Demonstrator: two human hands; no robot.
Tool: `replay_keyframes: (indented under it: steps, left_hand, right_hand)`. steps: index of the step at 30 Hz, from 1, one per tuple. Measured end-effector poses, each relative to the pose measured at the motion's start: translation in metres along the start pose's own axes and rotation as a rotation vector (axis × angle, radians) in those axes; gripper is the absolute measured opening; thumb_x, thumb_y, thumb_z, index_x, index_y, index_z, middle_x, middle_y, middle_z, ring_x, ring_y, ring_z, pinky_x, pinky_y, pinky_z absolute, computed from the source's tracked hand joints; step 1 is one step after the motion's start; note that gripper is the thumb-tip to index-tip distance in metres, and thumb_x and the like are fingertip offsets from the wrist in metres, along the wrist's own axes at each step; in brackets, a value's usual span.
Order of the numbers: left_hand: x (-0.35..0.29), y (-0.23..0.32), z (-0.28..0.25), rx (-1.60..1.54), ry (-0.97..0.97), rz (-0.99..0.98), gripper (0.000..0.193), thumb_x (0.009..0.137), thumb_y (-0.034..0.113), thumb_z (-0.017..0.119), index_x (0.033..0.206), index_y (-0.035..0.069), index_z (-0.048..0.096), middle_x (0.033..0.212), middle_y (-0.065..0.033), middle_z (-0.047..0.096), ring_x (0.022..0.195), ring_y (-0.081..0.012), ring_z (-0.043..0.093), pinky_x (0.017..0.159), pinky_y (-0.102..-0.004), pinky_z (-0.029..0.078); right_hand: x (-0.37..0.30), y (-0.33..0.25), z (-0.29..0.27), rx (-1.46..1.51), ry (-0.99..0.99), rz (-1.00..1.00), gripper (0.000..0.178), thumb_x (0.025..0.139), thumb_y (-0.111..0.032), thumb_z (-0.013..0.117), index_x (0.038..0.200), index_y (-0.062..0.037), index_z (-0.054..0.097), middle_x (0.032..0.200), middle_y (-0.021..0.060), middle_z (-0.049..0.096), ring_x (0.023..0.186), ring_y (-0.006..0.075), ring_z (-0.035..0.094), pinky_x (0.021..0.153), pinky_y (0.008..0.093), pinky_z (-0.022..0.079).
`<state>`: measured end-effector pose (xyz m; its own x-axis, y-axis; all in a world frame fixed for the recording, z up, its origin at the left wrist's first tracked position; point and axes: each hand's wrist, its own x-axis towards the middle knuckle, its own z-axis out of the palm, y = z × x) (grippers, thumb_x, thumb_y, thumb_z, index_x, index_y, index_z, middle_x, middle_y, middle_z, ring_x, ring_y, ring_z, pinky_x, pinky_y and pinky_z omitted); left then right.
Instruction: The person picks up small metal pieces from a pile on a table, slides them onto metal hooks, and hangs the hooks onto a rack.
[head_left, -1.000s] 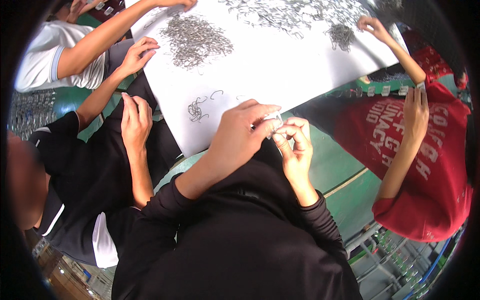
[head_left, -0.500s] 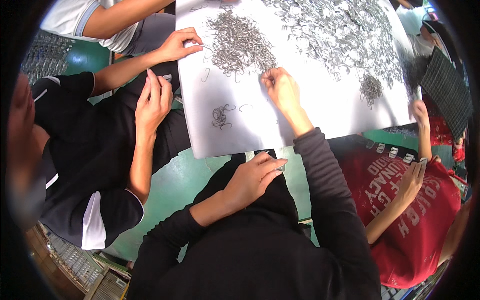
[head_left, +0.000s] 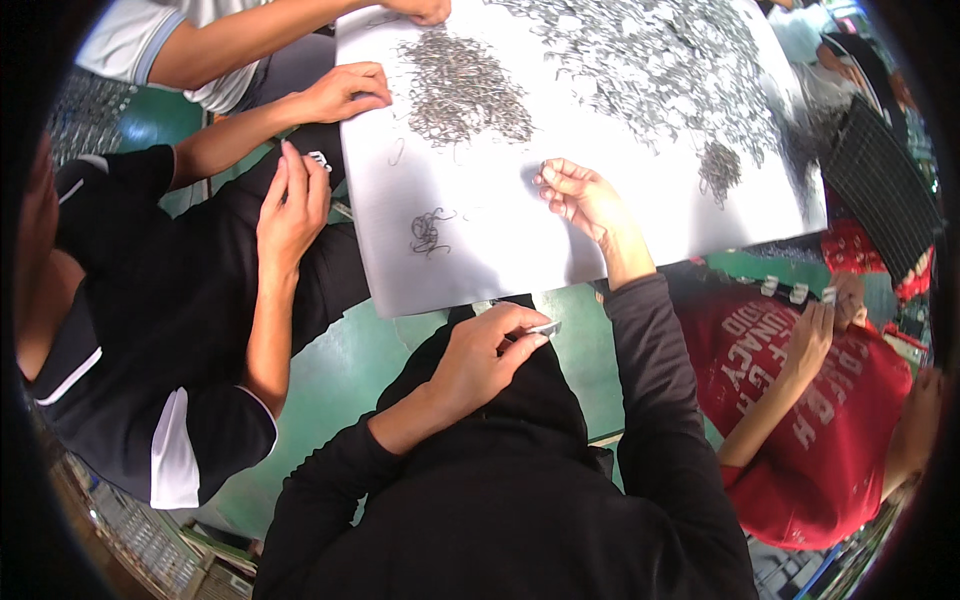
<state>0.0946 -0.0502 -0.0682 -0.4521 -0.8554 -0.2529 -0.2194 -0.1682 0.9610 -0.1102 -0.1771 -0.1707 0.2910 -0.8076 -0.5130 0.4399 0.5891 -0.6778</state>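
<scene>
Left hand (head_left: 485, 360) grips one small piece (head_left: 545, 328), right hand (head_left: 592, 205) pinched, contents unclear, wire hooks (head_left: 465, 92) lying heaped, untaken, toward the table's (head_left: 455, 283) left edge.

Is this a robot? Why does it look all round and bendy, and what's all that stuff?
No robot here, just a person in black sleeves using two bare hands. The camera sits on that person's head, looking down through a very wide lens, so straight edges curve near the rim.

On the white table lie a big pile of thin, dark wire pieces, a small tangle of wire, and a wide spread of grey and white pieces.

The left hand pinches a small flat piece near the table's edge. The right hand is over the table; whether its fingertips hold anything is too small to tell.

The other arms belong to people working nearby.
</scene>
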Motion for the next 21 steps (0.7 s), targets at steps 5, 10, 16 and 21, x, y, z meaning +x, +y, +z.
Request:
replay_keyframes:
  steps: [5, 10, 16, 21]
  left_hand:
    - [0.004, -0.003, 0.001, -0.009, -0.035, 0.067, 0.018, 0.083, -0.002, 0.059, 0.101, 0.0, 0.062, 0.097, -0.0077, 0.061, 0.078, -0.0121, 0.061, 0.063, -0.0226, 0.053]
    - [0.007, -0.001, 0.004, 0.004, -0.081, 0.09, 0.023, 0.083, -0.005, 0.057, 0.105, 0.0, 0.061, 0.098, -0.0078, 0.057, 0.08, -0.0124, 0.061, 0.065, -0.0226, 0.053]
    - [0.014, 0.006, 0.016, 0.018, -0.113, 0.244, 0.026, 0.081, -0.006, 0.059, 0.107, 0.0, 0.061, 0.095, -0.0088, 0.059, 0.08, -0.0132, 0.062, 0.067, -0.0225, 0.053]
    - [0.019, 0.004, 0.024, 0.158, -0.118, 0.431, 0.03, 0.078, -0.005, 0.063, 0.107, 0.0, 0.06, 0.091, -0.0116, 0.062, 0.077, -0.0147, 0.064, 0.065, -0.0232, 0.052]
  right_hand:
    - [-0.096, 0.002, 0.025, 0.098, 0.11, -0.155, 0.009, 0.087, -0.01, 0.059, 0.091, -0.0022, 0.057, 0.084, 0.0063, 0.061, 0.07, 0.0122, 0.059, 0.06, 0.0208, 0.05]
    - [-0.184, 0.022, 0.074, 0.028, 0.284, -0.289, 0.01, 0.087, -0.008, 0.059, 0.092, -0.0001, 0.058, 0.083, 0.0072, 0.061, 0.069, 0.0146, 0.061, 0.056, 0.0216, 0.05]
    - [-0.198, 0.056, 0.093, -0.152, 0.546, -0.519, 0.005, 0.082, 0.0, 0.062, 0.085, -0.0046, 0.061, 0.103, 0.0025, 0.046, 0.095, 0.011, 0.047, 0.081, 0.0239, 0.041]
    - [-0.189, 0.071, 0.088, -0.227, 0.652, -0.713, 0.005, 0.081, -0.003, 0.063, 0.085, -0.0052, 0.061, 0.106, 0.0055, 0.045, 0.104, 0.0162, 0.042, 0.088, 0.0312, 0.038]
